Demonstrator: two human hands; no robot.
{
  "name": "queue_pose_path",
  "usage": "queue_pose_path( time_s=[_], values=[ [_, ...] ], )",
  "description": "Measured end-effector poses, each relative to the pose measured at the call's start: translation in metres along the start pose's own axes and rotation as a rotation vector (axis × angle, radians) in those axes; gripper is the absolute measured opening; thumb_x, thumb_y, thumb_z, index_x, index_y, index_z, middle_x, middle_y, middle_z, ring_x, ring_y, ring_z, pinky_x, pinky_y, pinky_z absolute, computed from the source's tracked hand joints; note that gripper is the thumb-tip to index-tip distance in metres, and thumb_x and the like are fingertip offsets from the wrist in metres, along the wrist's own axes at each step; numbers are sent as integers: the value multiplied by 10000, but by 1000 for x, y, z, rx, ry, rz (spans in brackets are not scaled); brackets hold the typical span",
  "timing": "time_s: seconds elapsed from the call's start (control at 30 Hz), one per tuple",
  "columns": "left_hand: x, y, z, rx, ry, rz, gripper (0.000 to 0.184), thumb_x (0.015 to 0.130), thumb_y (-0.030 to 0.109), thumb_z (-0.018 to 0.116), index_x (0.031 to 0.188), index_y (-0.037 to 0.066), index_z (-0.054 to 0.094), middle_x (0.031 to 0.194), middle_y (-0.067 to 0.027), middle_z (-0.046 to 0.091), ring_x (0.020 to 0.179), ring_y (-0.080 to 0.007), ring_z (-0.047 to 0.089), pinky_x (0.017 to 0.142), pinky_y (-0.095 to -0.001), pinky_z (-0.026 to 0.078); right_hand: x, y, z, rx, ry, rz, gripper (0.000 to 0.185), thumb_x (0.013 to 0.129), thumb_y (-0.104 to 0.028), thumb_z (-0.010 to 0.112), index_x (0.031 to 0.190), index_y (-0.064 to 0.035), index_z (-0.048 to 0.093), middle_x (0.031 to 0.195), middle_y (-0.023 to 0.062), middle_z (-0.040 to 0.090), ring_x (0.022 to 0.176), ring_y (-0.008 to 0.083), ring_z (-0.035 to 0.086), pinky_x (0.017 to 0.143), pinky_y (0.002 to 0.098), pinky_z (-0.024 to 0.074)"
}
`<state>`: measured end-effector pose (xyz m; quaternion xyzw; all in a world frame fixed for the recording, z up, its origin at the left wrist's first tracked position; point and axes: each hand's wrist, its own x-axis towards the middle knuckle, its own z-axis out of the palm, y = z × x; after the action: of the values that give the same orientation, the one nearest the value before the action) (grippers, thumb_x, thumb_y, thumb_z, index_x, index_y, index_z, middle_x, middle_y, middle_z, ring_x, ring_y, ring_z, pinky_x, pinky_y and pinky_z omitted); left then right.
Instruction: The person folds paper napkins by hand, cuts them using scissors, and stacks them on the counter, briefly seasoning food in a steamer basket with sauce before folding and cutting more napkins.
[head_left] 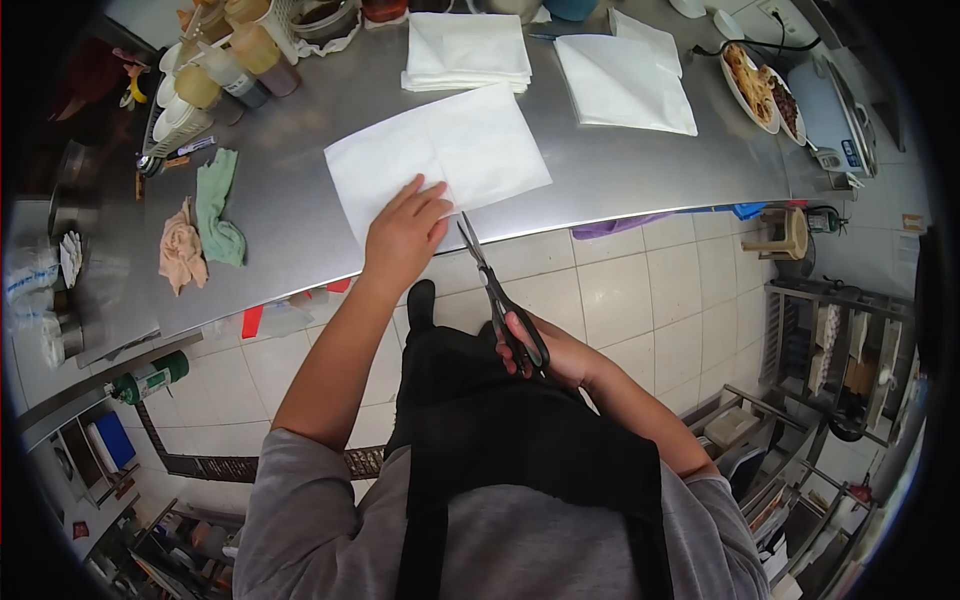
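A white paper-like sheet lies on the steel counter, with its near edge by the counter's front. My left hand rests on the sheet's near left part, fingers stretched out flat over it. Dark-handled scissors are in my right hand, whose fingers go through the handle loops. The blades are slightly apart and point at the sheet's near edge, close to my left fingertips. Whether the tips touch the sheet I cannot tell.
Behind the sheet sits a stack of folded white sheets, with more white sheets to its right. Green and peach cloths lie at left, below sauce bottles. Food plates stand far right. A plastic stool is beyond.
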<state>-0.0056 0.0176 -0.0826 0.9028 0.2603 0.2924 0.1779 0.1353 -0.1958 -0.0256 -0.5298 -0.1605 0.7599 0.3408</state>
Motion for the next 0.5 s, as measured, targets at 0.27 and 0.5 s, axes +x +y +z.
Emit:
queue_pose_path(
  time_s=[0.27, 0.5],
  values=[
    [0, 0, -3, -90, 11, -10, 166, 768, 28, 711, 910, 106, 677, 1030, -24, 680, 1130, -280, 627, 939, -378, 526, 11, -19, 17, -97, 208, -33, 610, 902, -666, 525, 1014, -67, 540, 765, 13, 538, 612, 95, 536, 530, 232, 403],
    [-2, 0, -2, -121, 53, 0, 170, 766, 8, 702, 914, 88, 676, 1022, -45, 671, 1105, -274, 640, 1008, -422, 496, 18, -19, 15, -88, 230, -35, 612, 894, -656, 550, 1004, -55, 545, 750, 7, 536, 601, 91, 533, 515, 233, 397]
  ],
)
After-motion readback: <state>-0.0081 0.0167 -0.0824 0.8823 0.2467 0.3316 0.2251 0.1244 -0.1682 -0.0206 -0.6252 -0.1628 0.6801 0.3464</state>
